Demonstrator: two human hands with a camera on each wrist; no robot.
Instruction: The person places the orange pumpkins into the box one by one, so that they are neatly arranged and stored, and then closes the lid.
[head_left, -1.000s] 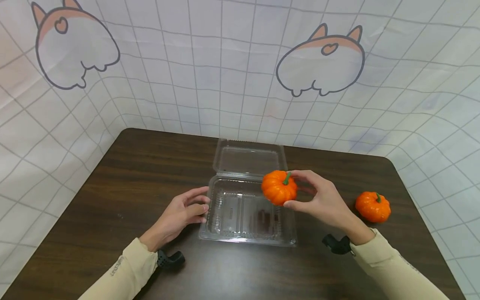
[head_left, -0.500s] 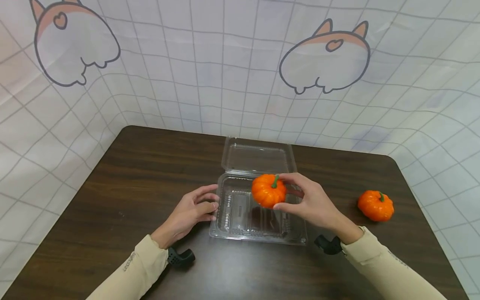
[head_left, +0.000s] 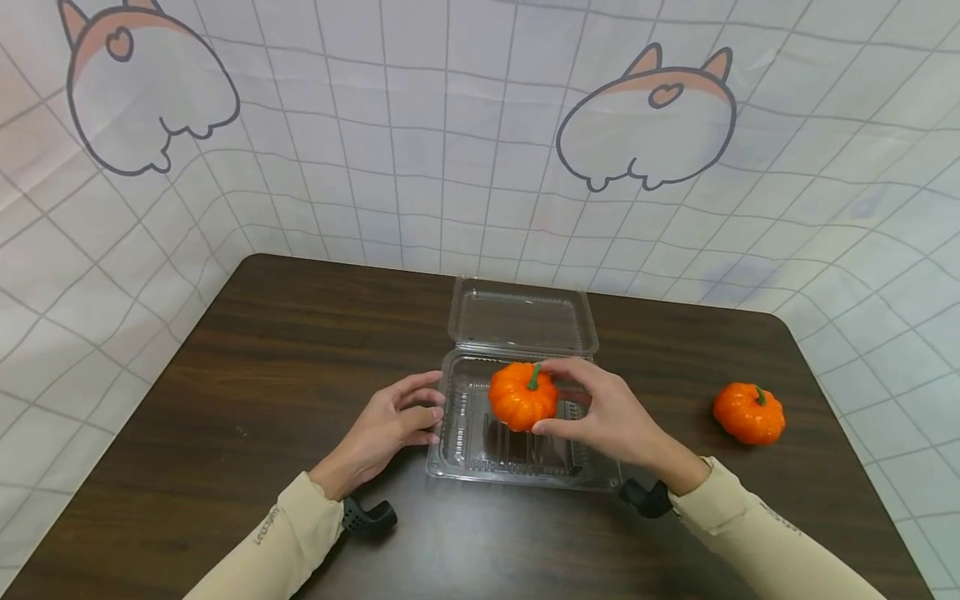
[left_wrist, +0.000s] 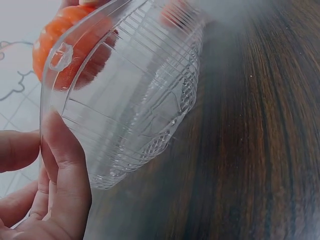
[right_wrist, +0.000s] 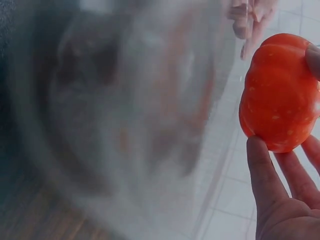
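Observation:
A clear plastic clamshell container [head_left: 525, 479] sits on the table with its lid folded back toward the wall. My left hand [head_left: 392, 429] pinches the left rim of its base between thumb and fingers, as the left wrist view [left_wrist: 60, 170] shows up close. In my right hand [head_left: 611, 412] is a small orange pumpkin [head_left: 517, 398] with a green stem, gripped from the right by thumb and fingertips. It is over the base, overlapping it in the head view. In the right wrist view the pumpkin [right_wrist: 280, 95] rests against the fingertips, and the container wall looks blurred.
A second orange pumpkin [head_left: 748, 413] lies on the dark wooden table [head_left: 315, 333] to the right of my right forearm. A white grid-patterned cloth [head_left: 405, 167] with cartoon drawings hangs behind the table and along its sides.
My right hand has carried the pumpkin to the left and lower over the container. The container has slid slightly right, with my left hand staying on its rim.

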